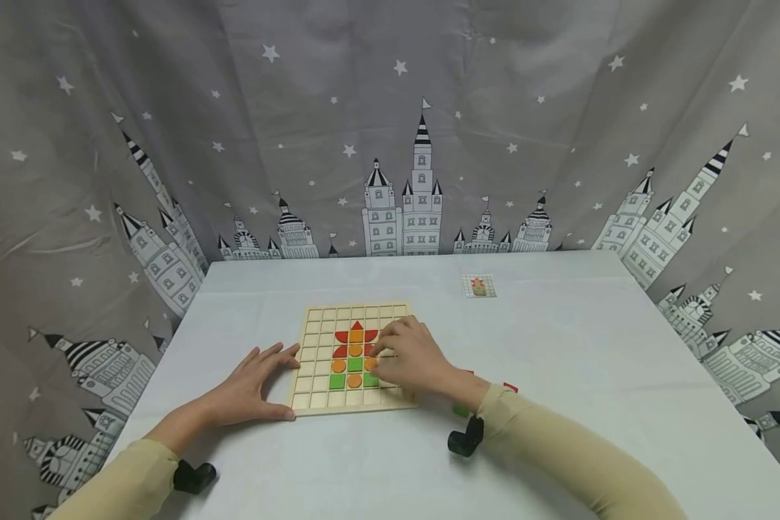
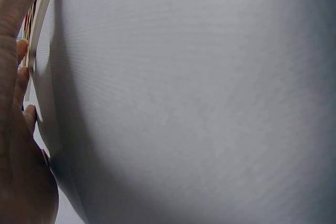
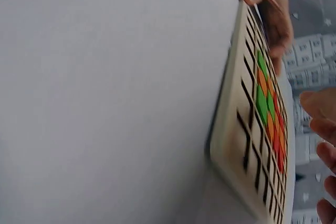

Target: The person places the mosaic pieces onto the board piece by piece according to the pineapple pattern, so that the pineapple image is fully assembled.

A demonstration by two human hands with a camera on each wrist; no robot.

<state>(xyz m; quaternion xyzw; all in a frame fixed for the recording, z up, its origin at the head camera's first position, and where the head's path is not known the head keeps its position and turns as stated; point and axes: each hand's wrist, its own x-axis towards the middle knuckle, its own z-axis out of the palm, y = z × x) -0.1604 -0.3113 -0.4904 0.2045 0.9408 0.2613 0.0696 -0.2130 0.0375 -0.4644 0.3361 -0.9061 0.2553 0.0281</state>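
A square wooden grid board (image 1: 312,347) lies on the white table, with red, orange and green pieces set in its middle cells. My left hand (image 1: 253,386) rests at the board's left side, fingers spread, thumb by the near left corner. In the right wrist view that left hand (image 3: 273,14) touches the board's edge. My right hand (image 1: 411,355) hovers over the right part of the pattern, its fingers bent, near an orange circle (image 1: 370,364) and above a green square (image 1: 370,379). The right fingers (image 3: 320,106) show apart from the board, with no piece visible between them.
A small pattern card (image 1: 478,286) lies toward the back of the table. Loose red (image 1: 510,387) and green (image 1: 460,410) pieces lie partly hidden by my right forearm. A grey curtain (image 1: 494,130) printed with castles and stars hangs behind the table.
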